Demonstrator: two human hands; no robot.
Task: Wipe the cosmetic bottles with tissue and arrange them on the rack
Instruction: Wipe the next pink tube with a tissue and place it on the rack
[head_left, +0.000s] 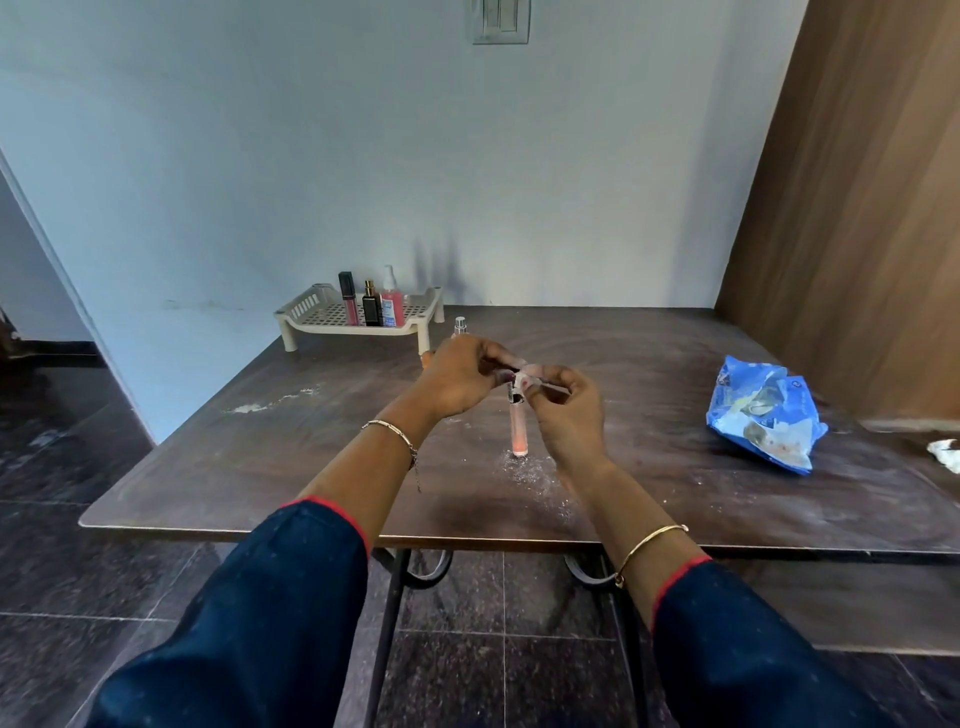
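Our left grip (457, 374) and right grip (566, 410) both pinch a tissue (524, 382) around the top of a pink bottle (519, 428), upright near the middle of the tabletop (649, 374). At its far left corner, the rack (304, 304) holds three bottles (371, 304).

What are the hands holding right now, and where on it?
A slim pink tube, gripped at its top end: left hand and right hand both pinch there, with white tissue. Lower body is bare.
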